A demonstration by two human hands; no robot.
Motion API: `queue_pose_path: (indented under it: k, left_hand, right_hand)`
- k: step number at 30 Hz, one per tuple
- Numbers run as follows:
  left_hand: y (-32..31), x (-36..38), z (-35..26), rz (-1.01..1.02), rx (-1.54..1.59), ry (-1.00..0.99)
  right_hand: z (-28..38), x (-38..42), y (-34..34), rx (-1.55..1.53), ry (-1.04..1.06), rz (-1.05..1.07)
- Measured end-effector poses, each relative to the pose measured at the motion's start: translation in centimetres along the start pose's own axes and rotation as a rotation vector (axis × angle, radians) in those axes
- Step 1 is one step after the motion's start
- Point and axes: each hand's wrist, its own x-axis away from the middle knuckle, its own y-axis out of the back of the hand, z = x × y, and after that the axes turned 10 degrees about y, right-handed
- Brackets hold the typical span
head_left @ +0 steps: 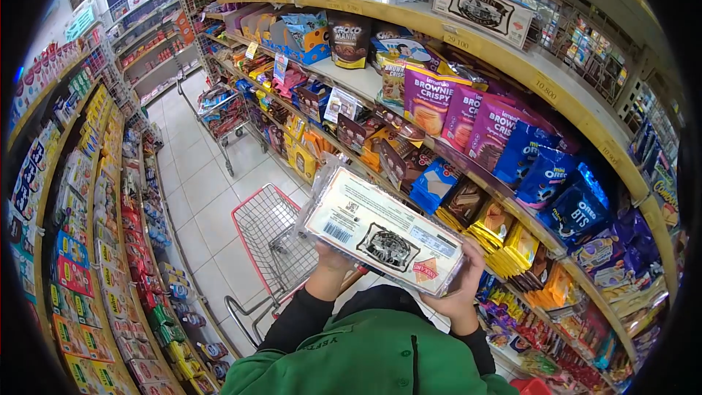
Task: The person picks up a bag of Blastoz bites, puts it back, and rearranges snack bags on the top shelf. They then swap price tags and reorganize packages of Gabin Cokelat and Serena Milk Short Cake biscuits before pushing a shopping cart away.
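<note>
Between both hands I hold a clear-wrapped pack [380, 228] with a broad white label, tilted in front of my chest. The label carries a barcode, small print, a black ornate logo and a red diamond mark; the contents are hidden. My left hand [333, 263] grips its lower left end, with the fingers partly out of sight beneath. Around the right end is my right hand [461, 285], thumb along the edge. A similar white-labelled pack [482, 11] stands on the upper right shelf.
An empty red-rimmed shopping cart [235, 213] stands just ahead, left of the pack. A filled cart [223, 111] is farther up the tiled aisle [194, 208]. Snack shelves [504, 55] curve along my right, with Brownie Crispy bags [431, 99]; more stocked shelves [91, 241] line the left.
</note>
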Motion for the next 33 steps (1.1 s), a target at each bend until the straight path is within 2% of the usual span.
queue_pose_path:
  k: [3,7,11,20,25,33]
  left_hand:
    - [-1.4,0.0,-0.2,-0.093,-0.058,0.019]
    - [0.3,0.4,0.7,0.012,-0.019,0.103]
    - [0.4,0.4,0.7,0.034,-0.045,0.073]
    - [1.9,-0.2,1.9,0.35,0.1,-0.1]
    - [2.7,0.4,1.9,0.32,0.137,-0.09]
    - [3.1,0.5,1.2,0.295,0.199,-0.056]
  right_hand:
    - [-1.0,0.3,0.4,0.09,0.132,0.006]
    - [-0.7,0.5,0.7,0.122,0.156,-0.025]
    - [-0.4,0.8,1.0,0.19,0.185,-0.029]
    - [-0.4,1.4,1.6,0.211,0.201,0.02]
    - [0.0,1.5,1.0,0.178,0.165,-0.05]
    - [1.8,0.4,1.2,0.169,0.139,0.041]
